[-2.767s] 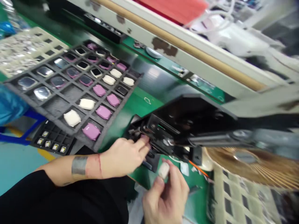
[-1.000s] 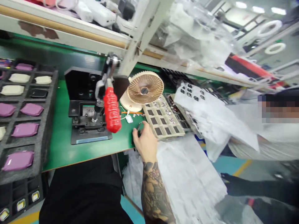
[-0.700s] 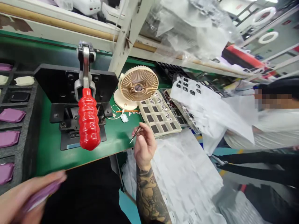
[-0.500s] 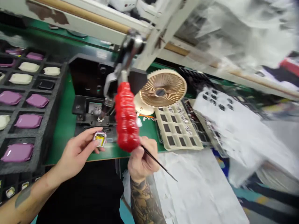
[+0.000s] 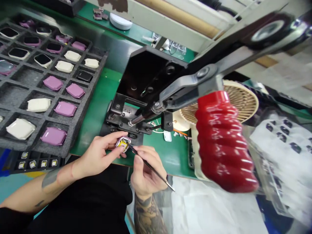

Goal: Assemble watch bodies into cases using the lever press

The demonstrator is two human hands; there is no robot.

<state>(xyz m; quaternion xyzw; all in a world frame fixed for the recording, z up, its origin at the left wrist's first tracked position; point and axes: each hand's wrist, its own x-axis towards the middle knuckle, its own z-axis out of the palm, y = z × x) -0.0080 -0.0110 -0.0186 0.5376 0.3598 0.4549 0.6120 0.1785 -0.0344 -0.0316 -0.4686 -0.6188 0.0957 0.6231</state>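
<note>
My left hand point(image 5: 98, 154) pinches a small smartwatch case point(image 5: 121, 146) between thumb and fingers. Pale and purplish at the rim, the case is turned with its open side up, showing a yellow part inside. My right hand point(image 5: 148, 172) grips a thin dark pointed tool point(image 5: 156, 171) like a pen. One end of the tool reaches into the case; whether it touches the yellow part I cannot tell. Just beyond both hands stands a black lever press point(image 5: 126, 118), its ribbed red handle point(image 5: 225, 143) sticking out above and to the right of my right hand.
To the left lies a grey foam tray point(image 5: 89, 97) of purple, white and black watch bodies. A smaller black tray point(image 5: 14, 161) below it holds several little parts. Behind the red handle is a fan point(image 5: 243, 100). White sheeting point(image 5: 207, 208) spreads at the lower right.
The view has swung left and closer to the press. My right hand has turned the tool, bringing its end from beneath the red handle into the case in my left hand.
</note>
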